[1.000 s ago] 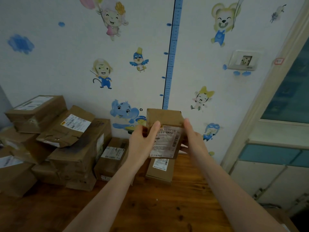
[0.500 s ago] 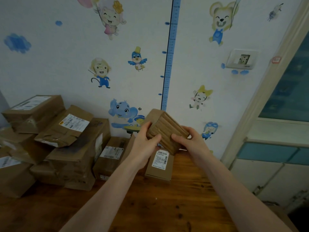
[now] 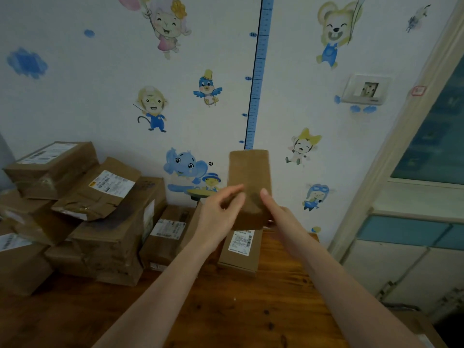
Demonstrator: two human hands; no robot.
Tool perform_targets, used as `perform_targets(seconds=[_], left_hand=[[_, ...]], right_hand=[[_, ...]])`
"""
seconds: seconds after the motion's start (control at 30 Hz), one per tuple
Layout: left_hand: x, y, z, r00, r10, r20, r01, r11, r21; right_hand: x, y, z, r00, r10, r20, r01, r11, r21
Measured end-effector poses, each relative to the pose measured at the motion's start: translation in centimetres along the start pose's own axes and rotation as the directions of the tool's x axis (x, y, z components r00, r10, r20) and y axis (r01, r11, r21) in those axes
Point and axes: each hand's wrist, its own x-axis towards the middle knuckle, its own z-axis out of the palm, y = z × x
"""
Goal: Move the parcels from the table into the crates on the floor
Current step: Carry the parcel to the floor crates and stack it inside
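In the head view, a small parcel (image 3: 249, 172) is held upright above the wooden table (image 3: 226, 310), its lower half gripped between the left hand (image 3: 218, 217) and the right hand (image 3: 281, 217). A plain brown face is turned toward the camera. White barcode labels are seen on a flat parcel (image 3: 241, 249) lying directly below and on the stacked parcels (image 3: 108, 222) to the left, but their print is too small to be read. On the wall's blue height chart (image 3: 258, 71), 140, 130, 120 and 110 can be read. Both forearms are stretched forward; each thumb is laid on the parcel's front, the fingers apparently curled behind it.
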Motion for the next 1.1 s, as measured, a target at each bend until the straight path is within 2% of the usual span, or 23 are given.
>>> perform_targets(seconds=[0.07,0.13,0.2,0.3,0.5,0.63,0.77,0.97,1.1], left_hand=[[0.2,0.2,0.2,0.998,0.052,-0.024,-0.051,0.998,0.030],[0.5,0.2,0.3,1.000,0.019,-0.010,-0.019,1.000,-0.018],[0.7,-0.1,0.3,1.000,0.001,-0.012,-0.001,1.000,0.010],[0.9,-0.7,0.5,0.998,0.047,-0.050,-0.040,0.991,0.125],[0.6,-0.7,0.5,1.000,0.016,0.010,-0.017,1.000,0.013],[0.6,-0.7,0.8,0.995,0.094,-0.045,-0.086,0.984,0.156],[0.6,-1.0,0.5,0.986,0.157,-0.062,-0.137,0.958,0.251],[0.4,-1.2,0.8,0.971,0.231,-0.060,-0.202,0.929,0.310],[0.6,-1.3,0.5,0.970,0.228,-0.084,-0.186,0.920,0.345]], right_hand=[[0.2,0.6,0.4,1.000,0.019,-0.014,-0.017,0.991,0.133],[0.5,1.0,0.5,0.998,-0.004,-0.061,0.016,0.981,0.195],[0.7,1.1,0.5,0.995,-0.067,-0.077,0.078,0.985,0.155],[0.6,1.2,0.4,0.985,-0.153,-0.085,0.160,0.983,0.092],[0.9,0.7,0.1,0.981,-0.145,-0.126,0.158,0.982,0.107],[0.7,0.8,0.4,0.965,-0.221,-0.139,0.219,0.975,-0.030],[0.8,0.7,0.3,0.976,-0.197,-0.093,0.191,0.979,-0.075],[0.6,0.3,0.1,0.971,-0.239,-0.029,0.233,0.962,-0.141],[0.7,0.6,0.4,0.947,-0.308,-0.092,0.271,0.918,-0.288]])
